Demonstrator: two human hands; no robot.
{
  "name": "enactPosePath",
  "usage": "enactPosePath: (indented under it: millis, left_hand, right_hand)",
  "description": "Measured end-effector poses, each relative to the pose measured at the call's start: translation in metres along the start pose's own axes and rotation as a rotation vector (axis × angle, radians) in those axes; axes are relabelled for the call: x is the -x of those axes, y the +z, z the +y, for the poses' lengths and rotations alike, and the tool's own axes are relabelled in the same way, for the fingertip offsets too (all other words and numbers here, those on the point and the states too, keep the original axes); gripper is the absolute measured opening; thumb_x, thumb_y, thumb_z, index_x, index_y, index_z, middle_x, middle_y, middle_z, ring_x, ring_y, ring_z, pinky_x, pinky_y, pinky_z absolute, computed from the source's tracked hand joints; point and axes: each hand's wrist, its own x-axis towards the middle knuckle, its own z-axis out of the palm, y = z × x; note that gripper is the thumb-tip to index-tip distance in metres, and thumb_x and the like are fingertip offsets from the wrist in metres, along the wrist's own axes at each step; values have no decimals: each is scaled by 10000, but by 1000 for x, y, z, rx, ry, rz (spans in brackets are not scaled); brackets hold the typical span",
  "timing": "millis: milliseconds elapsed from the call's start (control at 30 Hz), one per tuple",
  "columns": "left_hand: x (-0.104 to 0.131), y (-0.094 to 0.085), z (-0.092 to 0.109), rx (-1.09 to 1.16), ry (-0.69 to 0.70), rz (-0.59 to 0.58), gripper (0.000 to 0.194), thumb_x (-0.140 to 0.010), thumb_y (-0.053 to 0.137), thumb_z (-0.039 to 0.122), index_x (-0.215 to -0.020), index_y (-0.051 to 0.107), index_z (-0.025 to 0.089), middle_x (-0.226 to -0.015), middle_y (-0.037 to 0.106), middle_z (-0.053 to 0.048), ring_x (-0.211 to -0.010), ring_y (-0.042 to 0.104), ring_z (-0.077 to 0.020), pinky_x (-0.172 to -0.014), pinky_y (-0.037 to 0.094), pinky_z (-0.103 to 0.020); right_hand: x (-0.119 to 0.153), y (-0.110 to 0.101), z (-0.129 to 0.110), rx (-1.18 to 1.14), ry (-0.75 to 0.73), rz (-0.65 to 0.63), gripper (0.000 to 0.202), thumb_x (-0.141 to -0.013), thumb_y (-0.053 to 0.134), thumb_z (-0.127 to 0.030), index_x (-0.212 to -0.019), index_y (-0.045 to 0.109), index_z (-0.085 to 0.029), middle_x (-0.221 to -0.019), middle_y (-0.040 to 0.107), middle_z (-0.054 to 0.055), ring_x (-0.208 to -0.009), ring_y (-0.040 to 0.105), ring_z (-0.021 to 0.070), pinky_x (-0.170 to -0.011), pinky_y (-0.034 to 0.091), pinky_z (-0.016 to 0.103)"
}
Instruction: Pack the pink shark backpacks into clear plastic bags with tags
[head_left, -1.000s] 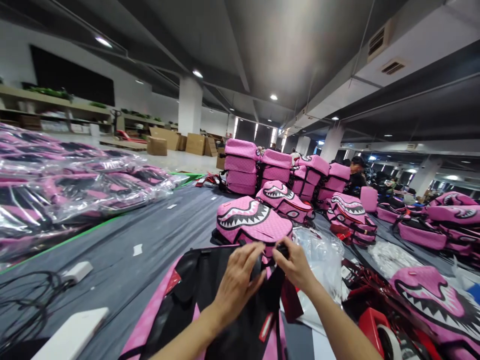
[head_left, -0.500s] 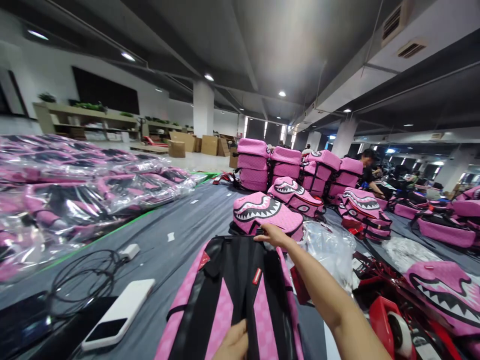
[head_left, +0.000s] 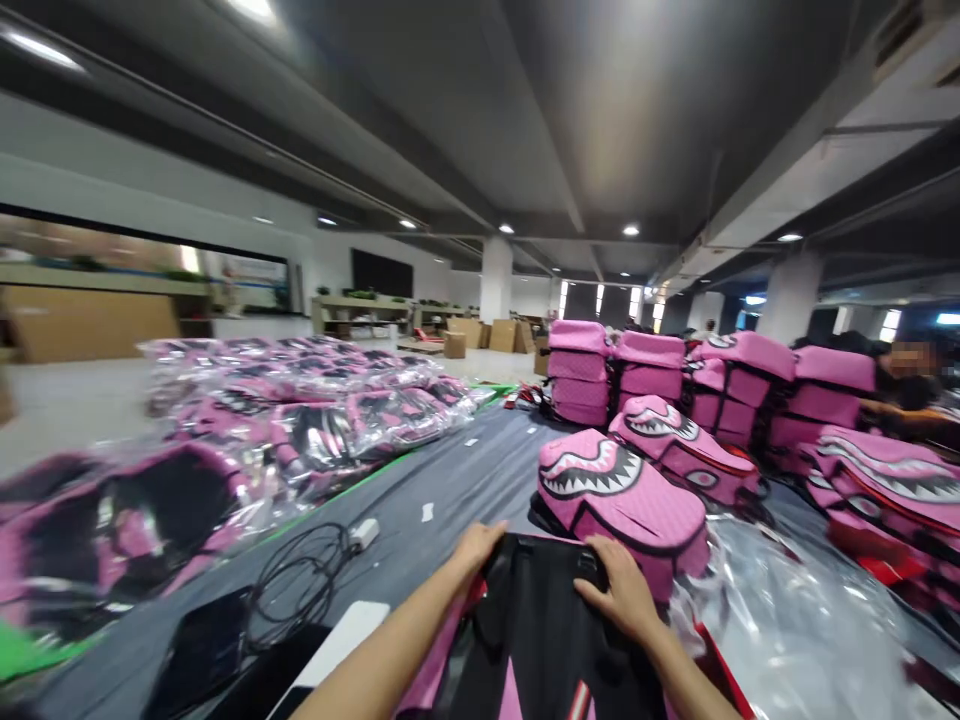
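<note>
A pink and black backpack (head_left: 544,625) lies in front of me with its strap side up, and its lower part runs out of view. My left hand (head_left: 480,550) is closed on its top left corner. My right hand (head_left: 619,590) grips the top right corner, thumb on the black panel beside a small black buckle and fingers over the edge. Just beyond the right hand, another pink backpack (head_left: 622,500) with a printed shark mouth lies on the grey cloth (head_left: 420,545).
Pink backpacks in clear plastic (head_left: 322,420) cover the left side. A coiled black cable (head_left: 300,570), a white adapter (head_left: 365,535) and a white device (head_left: 337,640) lie near my left arm. Clear plastic bags (head_left: 795,610) are at right, and stacked pink backpacks (head_left: 577,370) stand behind.
My left hand has moved up from the middle of the backpack to its top left corner. My right hand stays at the top right. The view has turned left.
</note>
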Motion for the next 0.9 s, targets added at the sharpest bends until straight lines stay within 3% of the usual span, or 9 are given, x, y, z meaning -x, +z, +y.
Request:
enactPosePath:
  millis: [100, 233, 367, 433, 500, 567, 667, 767, 900]
  left_hand:
    - [-39, 17, -2, -38, -92, -48, 303, -940, 671, 433, -906, 675, 132, -868, 698, -5, -778, 680, -165, -738, 588, -338]
    - [-42, 29, -8, -93, -53, -1, 271, -942, 671, 408, -988, 680, 141, -1010, 705, -38, -932, 684, -203, -851, 586, -397]
    - [-15, 33, -4, -111, 162, 6, 292, -974, 612, 434, -983, 676, 149, -987, 706, -49, -940, 679, -200, -914, 556, -437]
    - [6, 32, -3, -101, 315, -9, 321, -993, 559, 447, -933, 694, 162, -938, 709, -38, -939, 677, -199, -950, 534, -421]
    - [31, 32, -7, -93, 439, 28, 275, -961, 588, 435, -965, 713, 191, -1022, 710, -45, -1038, 651, -211, -1012, 503, -388]
    - [55, 32, -15, -107, 494, 109, 244, -866, 689, 364, -1052, 705, 207, -1144, 678, -64, -1135, 604, -234, -1051, 484, -370]
    - [84, 38, -36, -161, 507, 200, 387, -781, 704, 192, -1165, 655, 190, -1230, 633, -100, -1217, 561, -261, -1104, 468, -418]
    - [105, 47, -62, -214, 526, 184, 469, -774, 618, 64, -1227, 631, 187, -1279, 625, -111, -1287, 536, -268, -1155, 438, -463]
    - [119, 50, -90, -207, 568, 78, 497, -774, 556, 24, -1216, 656, 229, -1176, 665, -84, -1191, 584, -274, -1086, 480, -500]
  right_hand:
    - [0, 11, 17, -76, -60, 55, 534, -859, 655, -493, -1329, 639, -241, -1363, 647, 137, -1305, 585, 325, -1131, 453, 486]
    - [-1, 15, 24, -128, -157, 88, 493, -880, 633, -509, -1284, 649, -228, -1303, 678, 130, -1243, 632, 306, -1086, 503, 481]
    - [1, 17, 26, -130, -226, 156, 437, -897, 627, -505, -1236, 664, -232, -1226, 712, 119, -1149, 687, 287, -1006, 564, 443]
    - [4, 20, 28, -95, -270, 217, 413, -906, 623, -504, -1218, 665, -238, -1182, 726, 111, -1099, 706, 283, -951, 588, 436]
    - [8, 25, 29, -34, -334, 297, 404, -914, 623, -506, -1221, 656, -245, -1148, 735, 103, -1058, 716, 284, -896, 603, 436]
    - [15, 32, 26, 34, -391, 379, 412, -927, 613, -513, -1244, 639, -252, -1135, 738, 99, -1031, 719, 289, -862, 606, 444]
    - [32, 44, 17, 110, -409, 439, 404, -948, 582, -507, -1260, 626, -254, -1134, 736, 107, -1019, 717, 306, -865, 596, 469]
    - [59, 50, 5, 133, -370, 372, 348, -961, 570, -440, -1246, 633, -252, -1122, 736, 105, -1034, 712, 311, -901, 586, 482]
    - [93, 39, -13, 91, -270, 163, 319, -933, 572, -236, -1248, 622, -224, -1192, 723, 108, -1132, 679, 296, -1029, 534, 526]
